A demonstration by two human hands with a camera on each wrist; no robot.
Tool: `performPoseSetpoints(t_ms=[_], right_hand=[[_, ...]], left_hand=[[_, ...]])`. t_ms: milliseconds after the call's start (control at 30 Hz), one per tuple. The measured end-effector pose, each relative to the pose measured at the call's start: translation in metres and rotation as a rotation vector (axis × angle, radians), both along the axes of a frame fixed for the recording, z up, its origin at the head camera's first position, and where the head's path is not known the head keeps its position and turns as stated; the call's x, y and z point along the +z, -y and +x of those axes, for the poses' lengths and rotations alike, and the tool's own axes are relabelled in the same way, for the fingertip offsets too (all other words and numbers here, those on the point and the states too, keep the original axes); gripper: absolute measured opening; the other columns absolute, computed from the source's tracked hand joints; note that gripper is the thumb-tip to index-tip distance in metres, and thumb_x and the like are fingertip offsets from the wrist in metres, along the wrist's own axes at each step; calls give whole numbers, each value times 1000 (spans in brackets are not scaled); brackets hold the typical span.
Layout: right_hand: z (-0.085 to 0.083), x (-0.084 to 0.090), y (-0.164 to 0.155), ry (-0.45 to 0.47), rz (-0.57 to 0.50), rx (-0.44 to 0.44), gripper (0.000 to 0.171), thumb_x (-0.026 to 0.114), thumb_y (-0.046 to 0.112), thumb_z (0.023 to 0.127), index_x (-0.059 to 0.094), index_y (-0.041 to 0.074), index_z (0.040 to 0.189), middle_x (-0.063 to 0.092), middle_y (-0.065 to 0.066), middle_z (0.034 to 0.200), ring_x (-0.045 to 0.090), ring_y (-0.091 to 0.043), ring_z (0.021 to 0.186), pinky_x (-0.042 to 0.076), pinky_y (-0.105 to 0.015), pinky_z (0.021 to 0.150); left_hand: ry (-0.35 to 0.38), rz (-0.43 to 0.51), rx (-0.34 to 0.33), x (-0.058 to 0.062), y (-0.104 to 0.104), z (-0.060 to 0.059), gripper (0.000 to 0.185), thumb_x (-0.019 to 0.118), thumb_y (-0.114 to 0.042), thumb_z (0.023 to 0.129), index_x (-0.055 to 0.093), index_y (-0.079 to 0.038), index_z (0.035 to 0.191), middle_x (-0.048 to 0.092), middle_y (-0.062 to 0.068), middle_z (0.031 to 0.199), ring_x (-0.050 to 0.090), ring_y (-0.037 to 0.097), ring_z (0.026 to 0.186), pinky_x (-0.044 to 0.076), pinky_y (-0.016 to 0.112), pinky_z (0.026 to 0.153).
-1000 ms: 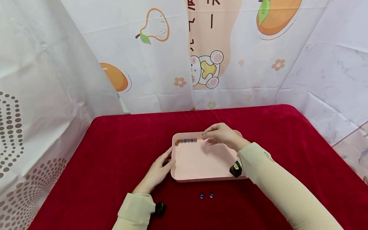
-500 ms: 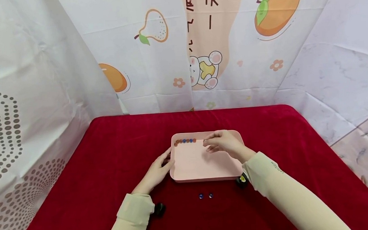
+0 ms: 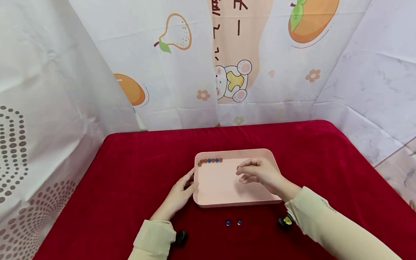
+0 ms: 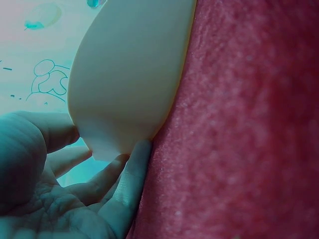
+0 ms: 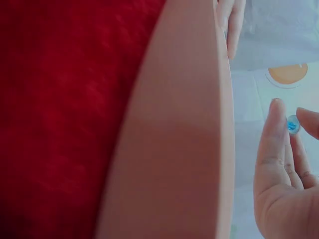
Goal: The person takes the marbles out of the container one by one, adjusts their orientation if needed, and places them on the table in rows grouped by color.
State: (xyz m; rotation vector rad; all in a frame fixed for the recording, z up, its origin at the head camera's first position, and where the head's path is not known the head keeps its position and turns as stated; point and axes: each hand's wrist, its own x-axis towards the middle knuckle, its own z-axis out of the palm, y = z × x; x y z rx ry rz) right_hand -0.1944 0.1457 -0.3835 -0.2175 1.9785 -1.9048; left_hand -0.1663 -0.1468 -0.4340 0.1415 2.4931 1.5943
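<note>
My right hand (image 3: 261,174) is over the right half of the pink tray (image 3: 220,189). In the right wrist view its thumb and fingers pinch a clear marble with blue inside (image 5: 293,124). My left hand (image 3: 177,194) holds the tray's left end, thumb at the rim and fingers against the outer wall; the left wrist view shows these fingers (image 4: 127,184) at the tray's edge. A row of orange marbles (image 3: 213,160) and blue marbles (image 3: 209,160) lies along the tray's far wall at the left, bending at its left end.
Two blue marbles, a left one (image 3: 228,223) and a right one (image 3: 239,222), lie on the red cloth (image 3: 154,158) in front of the tray. A printed curtain (image 3: 178,77) hangs behind the table.
My right hand has drawn back from the tray's far wall, toward me and slightly right. My left hand stays at the tray's left end, and the marbles in the row stay put.
</note>
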Motion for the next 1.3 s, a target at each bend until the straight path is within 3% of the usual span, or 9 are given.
performPoseSetpoints(t_ms=[200,833,1300], right_hand=[[15,-8,-5,15,-46,-3,23,63,7,93,63,-10,108,73,-2,90,70,-12,71,60,-29,73],[58,-9,-20,30,-77,93,21,61,7,95,62,-8,108,74,-6,94,71,-12,74,59,-28,73],[77,-24,-30,4,-70,175,15,67,4,91,65,0,105,75,-5,94,72,-13,75,59,-31,73]], left_hand=[[14,6,7,1,-1,1,57,55,-20,102,35,-18,155,51,15,142,53,29,124,52,40,94],[11,18,1,1,0,1,57,57,-22,102,36,-19,155,53,13,139,54,27,123,50,38,93],[16,-3,0,1,0,0,58,56,-22,102,34,-20,156,52,12,140,54,27,123,49,39,97]])
